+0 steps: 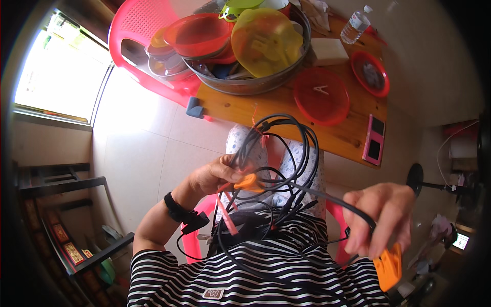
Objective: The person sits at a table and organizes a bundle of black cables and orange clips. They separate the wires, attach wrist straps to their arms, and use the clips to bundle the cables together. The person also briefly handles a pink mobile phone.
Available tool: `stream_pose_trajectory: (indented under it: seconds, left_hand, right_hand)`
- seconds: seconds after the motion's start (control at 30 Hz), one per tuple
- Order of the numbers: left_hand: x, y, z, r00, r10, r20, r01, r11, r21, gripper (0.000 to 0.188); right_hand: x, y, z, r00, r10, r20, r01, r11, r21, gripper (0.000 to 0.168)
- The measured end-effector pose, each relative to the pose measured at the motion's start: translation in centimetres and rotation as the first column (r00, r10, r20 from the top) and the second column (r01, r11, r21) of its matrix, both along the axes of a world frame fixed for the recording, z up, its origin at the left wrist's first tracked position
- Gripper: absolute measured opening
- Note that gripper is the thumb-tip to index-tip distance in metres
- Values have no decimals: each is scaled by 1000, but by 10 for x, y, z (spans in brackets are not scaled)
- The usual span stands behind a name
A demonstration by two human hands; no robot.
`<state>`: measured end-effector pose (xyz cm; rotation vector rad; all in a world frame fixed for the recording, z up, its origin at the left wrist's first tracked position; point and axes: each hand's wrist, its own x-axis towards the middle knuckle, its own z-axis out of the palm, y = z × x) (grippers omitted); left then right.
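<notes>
My left hand [215, 174] grips a coiled black cable bundle [307, 146] over my lap, with an orange plastic clip [249, 183] at the fingertips. Pinkish-red twine [262, 132] is tied around the coil's upper part, and a pink strip [227, 218] hangs below the hand. Out to the side, my right hand [383, 215] holds a stretch of black cable [330, 197] leading from the coil. A second orange plastic clip [389, 268] shows under its fingers. More cables and a dark object [241, 228] rest on my lap; loops partly hide them.
Ahead is a wooden table [226, 109] with a metal basin [245, 88] of plastic dishes, red plates [322, 105], a water bottle [356, 26], a white block [330, 51] and a pink-cased device [373, 140]. A pink chair [142, 23] stands beyond; a dark wooden frame [61, 182] is at left.
</notes>
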<state>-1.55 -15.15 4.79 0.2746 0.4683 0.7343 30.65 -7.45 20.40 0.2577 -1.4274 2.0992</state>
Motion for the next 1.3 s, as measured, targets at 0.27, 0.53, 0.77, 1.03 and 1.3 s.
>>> stream_pose_trajectory:
  seconds: [0.27, 0.53, 0.77, 1.03, 1.3]
  left_hand:
    - [-13, -5, 12, 996, -88, -2, 87, 983, 161, 51]
    - [1, 5, 35, 963, -138, -232, 168, 979, 116, 66]
    - [1, 36, 47, 735, 2, -678, 233, 939, 255, 53]
    - [40, 58, 142, 560, 447, -697, 297, 677, 673, 28]
    - [125, 64, 126, 777, 51, -628, 627, 26, 778, 41]
  right_hand:
    - [23, -25, 32, 986, -131, -102, 128, 991, -30, 25]
    - [60, -36, 38, 997, -68, 39, 56, 965, 257, 20]
    - [72, -42, 53, 991, -87, 104, 54, 957, 286, 21]
    - [79, -51, 46, 965, -220, 139, 188, 959, 214, 27]
    - [94, -55, 57, 937, -245, 249, 167, 940, 297, 24]
